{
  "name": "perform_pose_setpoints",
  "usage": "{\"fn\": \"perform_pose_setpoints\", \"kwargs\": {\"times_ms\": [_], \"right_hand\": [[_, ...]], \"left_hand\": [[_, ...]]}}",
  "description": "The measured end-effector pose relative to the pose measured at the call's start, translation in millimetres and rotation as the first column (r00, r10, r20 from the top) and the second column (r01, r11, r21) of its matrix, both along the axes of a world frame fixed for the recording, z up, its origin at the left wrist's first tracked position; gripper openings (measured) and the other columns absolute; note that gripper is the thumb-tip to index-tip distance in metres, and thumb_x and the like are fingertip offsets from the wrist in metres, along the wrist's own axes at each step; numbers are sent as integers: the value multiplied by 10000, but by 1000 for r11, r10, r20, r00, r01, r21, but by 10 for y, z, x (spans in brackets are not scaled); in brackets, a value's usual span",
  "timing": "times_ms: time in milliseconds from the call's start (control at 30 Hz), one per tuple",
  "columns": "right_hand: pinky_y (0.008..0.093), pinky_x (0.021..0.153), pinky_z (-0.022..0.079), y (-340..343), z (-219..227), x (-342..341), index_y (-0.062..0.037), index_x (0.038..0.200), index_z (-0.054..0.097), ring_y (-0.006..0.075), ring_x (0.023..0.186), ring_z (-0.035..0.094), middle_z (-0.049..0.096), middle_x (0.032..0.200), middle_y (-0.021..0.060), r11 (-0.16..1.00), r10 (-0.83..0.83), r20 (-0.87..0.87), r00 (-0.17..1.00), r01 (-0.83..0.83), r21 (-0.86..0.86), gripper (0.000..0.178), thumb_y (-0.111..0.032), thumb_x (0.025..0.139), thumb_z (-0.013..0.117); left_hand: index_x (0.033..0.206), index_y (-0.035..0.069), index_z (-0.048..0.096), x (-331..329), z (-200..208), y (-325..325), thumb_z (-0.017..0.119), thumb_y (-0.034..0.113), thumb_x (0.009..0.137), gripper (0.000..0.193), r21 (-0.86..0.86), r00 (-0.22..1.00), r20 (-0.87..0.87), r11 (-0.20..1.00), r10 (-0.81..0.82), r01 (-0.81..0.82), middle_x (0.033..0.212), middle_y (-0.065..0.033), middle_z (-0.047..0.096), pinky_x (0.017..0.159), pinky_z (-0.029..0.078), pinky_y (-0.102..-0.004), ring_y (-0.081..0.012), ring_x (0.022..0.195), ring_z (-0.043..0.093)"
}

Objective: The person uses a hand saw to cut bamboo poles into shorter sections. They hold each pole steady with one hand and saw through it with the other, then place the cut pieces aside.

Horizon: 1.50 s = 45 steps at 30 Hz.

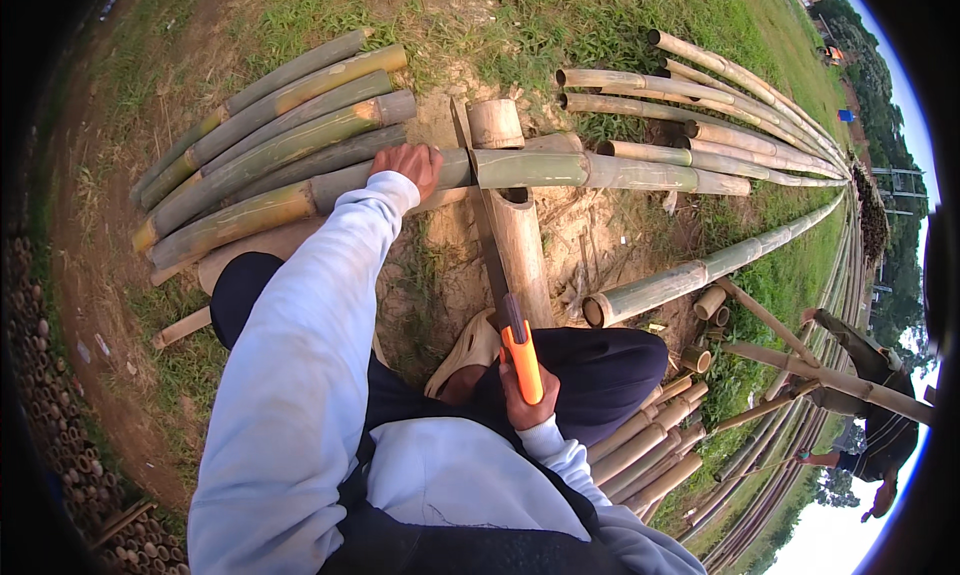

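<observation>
A long green bamboo pole (630,172) lies crosswise in front of me. It rests on a thick bamboo support (528,260), whose open end shows just below it. My left hand (408,167) is closed over the pole, left of the saw. In my right hand (530,400) is the orange handle of a hand saw (521,360). Its long dark blade crosses the pole just right of my left hand, and the tip points away from me. How deep the blade sits in the bamboo I cannot tell.
Bamboo poles (300,125) lie side by side at left; more (740,105) fan out at far right. A single pole (700,275) and short cut pieces (708,303) lie right of me. Another person (880,415) is at the right edge beside propped bamboo. Cut bamboo ends fill the left edge.
</observation>
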State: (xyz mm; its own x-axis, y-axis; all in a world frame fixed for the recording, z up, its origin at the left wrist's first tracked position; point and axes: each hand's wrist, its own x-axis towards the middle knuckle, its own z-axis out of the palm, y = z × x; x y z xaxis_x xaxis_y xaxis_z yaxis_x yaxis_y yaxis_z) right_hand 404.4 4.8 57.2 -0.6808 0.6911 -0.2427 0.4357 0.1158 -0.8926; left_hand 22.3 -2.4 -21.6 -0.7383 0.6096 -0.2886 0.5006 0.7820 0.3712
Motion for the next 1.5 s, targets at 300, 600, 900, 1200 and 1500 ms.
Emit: {"fn": "perform_pose_setpoints", "kwargs": {"times_ms": [300, 600, 900, 1200, 1500], "right_hand": [[373, 596, 522, 125, -328, -304, 1, 959, 689, 292, 599, 669, 645, 695, 154, 965, 115, -98, 988, -88, 249, 148, -116, 898, 754], [358, 585, 507, 233, 223, -537, 22, 1002, 690, 320, 591, 647, 633, 722, 154, 941, 163, -94, 982, -126, 314, 137, -58, 895, 723], [250, 518, 448, 456, 382, -476, 54, 932, 676, 102, 516, 550, 595, 599, 32, 945, 48, -200, 979, 20, 325, 87, -30, 913, 667], [263, 549, 491, 880, 840, -116, 16, 913, 698, 121, 556, 614, 643, 639, 51, 852, -263, -385, 885, 401, 338, 62, -25, 895, 655], [257, 541, 473, 806, 929, 308, 43, 899, 677, 127, 568, 586, 624, 658, 84, 809, -344, -442, 829, 500, 308, 83, -26, 911, 632]], "left_hand": [[994, 60, 761, -136, -271, -184, 438, 386, 1028, 460, 11, 991, -123, 999, 46, -45, 1008, -223, 751, 942, 519, -510, -448, 986, 702], [915, 49, 762, -556, -206, -251, 410, 371, 1031, 491, 53, 992, -99, 996, 82, -77, 961, -244, 737, 917, 519, -518, -437, 935, 708], [1241, 75, 676, -595, -304, 4, 524, 310, 969, 390, 261, 881, -467, 964, 80, 50, 1289, -126, 643, 1097, 372, -488, -327, 1233, 554], [1247, 56, 635, 363, 312, 1140, 684, 372, 905, 468, 172, 850, -316, 856, -422, 488, 1228, -126, 658, 1076, 377, -422, -278, 1197, 571], [1296, -20, 597, 710, -65, 1807, 732, 422, 850, 642, -255, 758, -377, 846, -533, 468, 1228, -112, 676, 1068, 299, -439, -244, 1185, 556]]}}
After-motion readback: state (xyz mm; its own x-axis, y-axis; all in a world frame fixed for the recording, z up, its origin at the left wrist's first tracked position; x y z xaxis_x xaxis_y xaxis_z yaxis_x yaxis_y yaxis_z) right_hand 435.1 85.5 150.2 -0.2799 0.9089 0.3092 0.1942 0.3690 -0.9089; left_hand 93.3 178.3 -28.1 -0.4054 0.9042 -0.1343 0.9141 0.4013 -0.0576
